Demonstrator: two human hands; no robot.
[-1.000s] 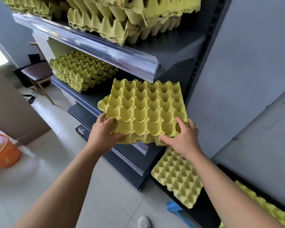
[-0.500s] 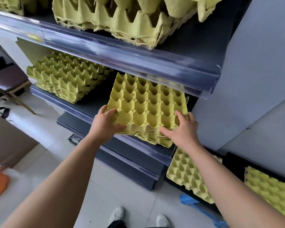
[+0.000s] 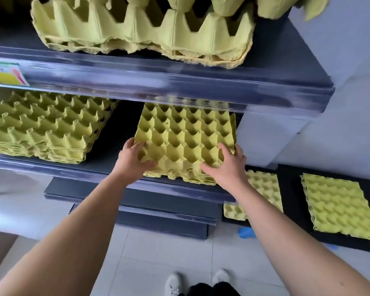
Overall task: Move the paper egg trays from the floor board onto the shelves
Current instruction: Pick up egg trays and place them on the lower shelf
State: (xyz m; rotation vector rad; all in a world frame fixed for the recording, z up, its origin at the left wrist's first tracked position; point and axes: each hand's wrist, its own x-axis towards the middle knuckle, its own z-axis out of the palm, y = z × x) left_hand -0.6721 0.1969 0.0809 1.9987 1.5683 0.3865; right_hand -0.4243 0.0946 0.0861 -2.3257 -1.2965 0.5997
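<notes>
Meanwhile, right of the shelved stack [image 3: 45, 129], the left hand [image 3: 135, 159] and right hand [image 3: 229, 165], each gripping a near corner, had slid the egg trays [image 3: 186, 142] from mid-air onto the middle shelf [image 3: 111, 165]. Their near edge sat at its lip, with a dark gap spare alongside. More trays [image 3: 338, 206] waited on the floor board [image 3: 291, 189].

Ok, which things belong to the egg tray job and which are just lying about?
Job: yellow paper egg trays held by left hand and right hand; yellow trays on black floor board; dark grey metal shelves.
Lying about: blue plastic object on floor; colourful shelf label.
</notes>
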